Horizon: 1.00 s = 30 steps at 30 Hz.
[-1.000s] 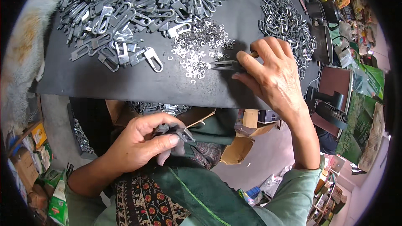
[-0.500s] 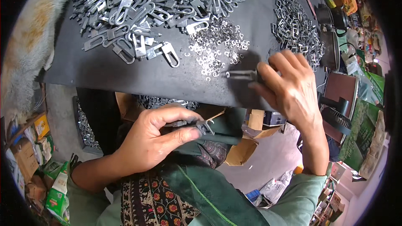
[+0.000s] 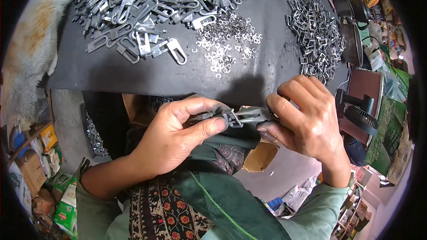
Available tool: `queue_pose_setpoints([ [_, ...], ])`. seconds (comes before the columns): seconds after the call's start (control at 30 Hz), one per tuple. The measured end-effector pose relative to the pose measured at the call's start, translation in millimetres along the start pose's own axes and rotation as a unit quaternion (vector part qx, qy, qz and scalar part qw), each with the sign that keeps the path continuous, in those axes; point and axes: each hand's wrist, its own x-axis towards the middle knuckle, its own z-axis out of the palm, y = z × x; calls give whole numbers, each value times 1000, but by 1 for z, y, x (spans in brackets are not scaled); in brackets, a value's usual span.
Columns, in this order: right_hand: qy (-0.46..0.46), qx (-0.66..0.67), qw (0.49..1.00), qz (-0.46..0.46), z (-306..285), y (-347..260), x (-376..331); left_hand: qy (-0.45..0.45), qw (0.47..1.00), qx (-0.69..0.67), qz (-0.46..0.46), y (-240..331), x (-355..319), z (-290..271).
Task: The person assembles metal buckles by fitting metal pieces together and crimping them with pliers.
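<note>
Both forearms are bare up to pale green sleeves, pushed back above the wrist on the right arm and near the elbow on the left. The left hand (image 3: pixel 171 140) and right hand (image 3: pixel 307 122) wear no gloves or rings. Over the lap lie a dark green cloth with a lighter green stripe and a dark patterned fabric with red and yellow flowers.

The left hand (image 3: pixel 178 135) comes up from the lower left with its forearm bare, the fingers curled and the thumb pressed against the index finger in a pinch. The right hand (image 3: pixel 307 120) enters from the lower right in a light green sleeve, its wrist bent and its fingers (image 3: pixel 293 95) folded tightly inward. The two hands meet fingertip to fingertip in front of the body.
</note>
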Motion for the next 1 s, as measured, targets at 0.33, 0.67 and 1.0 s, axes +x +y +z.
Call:
queue_pose_setpoints([
  [0.33,-19,7,999,38,3,-13,-12,2,990,132,37,6,-2,-3],
  [0.67,185,24,921,342,52,29,-71,94,978,180,-35,-47,-22,-59],
  [1.0,255,-126,828,483,76,68,-63,12,968,248,-17,-39,-8,-25],
])
